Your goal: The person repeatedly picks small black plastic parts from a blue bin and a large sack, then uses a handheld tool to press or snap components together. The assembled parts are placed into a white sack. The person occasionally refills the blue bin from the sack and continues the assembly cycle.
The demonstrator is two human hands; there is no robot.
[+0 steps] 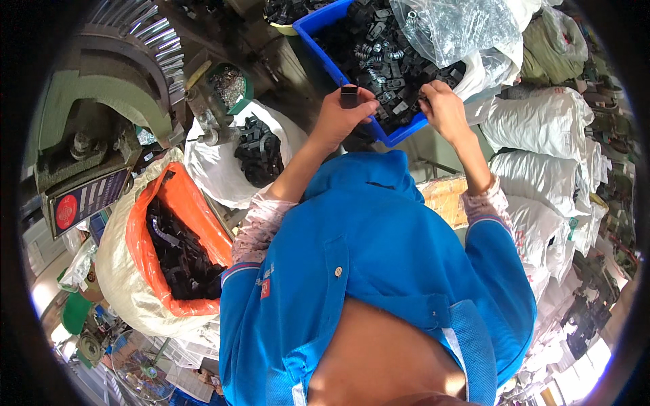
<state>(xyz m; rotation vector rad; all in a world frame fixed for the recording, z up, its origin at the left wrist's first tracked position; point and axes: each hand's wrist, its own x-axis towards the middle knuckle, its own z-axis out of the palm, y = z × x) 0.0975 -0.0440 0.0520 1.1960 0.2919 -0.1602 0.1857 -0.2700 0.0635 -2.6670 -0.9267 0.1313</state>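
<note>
A light, steady pinch should suit the small, black, rectangular plastic part (349,97), ideally over the blue plastic bin (405,134) so any slip lands inside. The left hand (351,108), raised by the bin's left rim, closes thumb and fingers on it; the right hand (441,107) curls above the opposite side (its grip, if any, I cannot tell).

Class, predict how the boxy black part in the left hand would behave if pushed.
Its straight edges suggest the boxy black part is stiff. Small beside the left hand, it is probably light. Its flat face should make it slide, not roll.
</note>
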